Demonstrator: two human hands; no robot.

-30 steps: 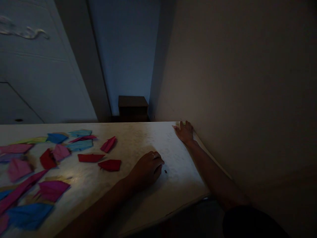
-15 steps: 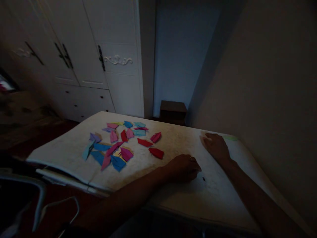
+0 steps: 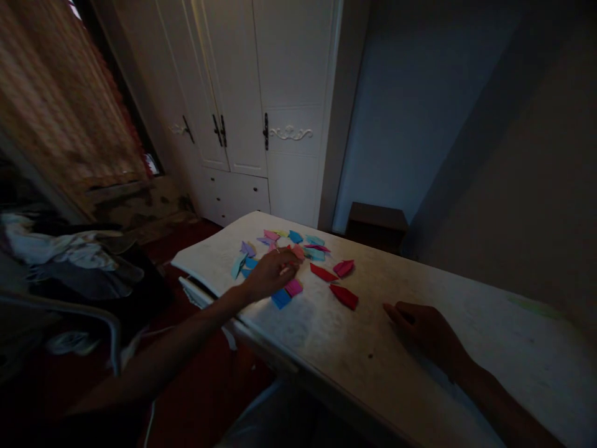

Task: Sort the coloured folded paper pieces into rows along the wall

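My left hand [image 3: 273,274] reaches over a group of folded paper pieces, boat-like in shape, its fingers loosely curled and apart. It hides part of the group, and whether a fingertip touches a piece is unclear. Around it lie a blue piece [image 3: 281,298], a magenta piece [image 3: 293,287] and a light teal piece [image 3: 239,265]. To its right are a long red piece [image 3: 323,272], another red piece [image 3: 344,296] and a crimson piece [image 3: 344,268]. My right hand [image 3: 426,330] rests on the table, loosely bent, with a gap between thumb and fingers and nothing seen in it.
The pale table [image 3: 321,342] carries a small dark speck [image 3: 370,356] near its front. Behind stand a white wardrobe [image 3: 293,168] and a brown box-like stand [image 3: 377,216]. Clothes [image 3: 60,246] lie heaped at left, near a curved metal bar [image 3: 100,314].
My left hand has moved left, from beside my right hand to over the folded papers. My right hand has drawn nearer along the table. The view has turned left.
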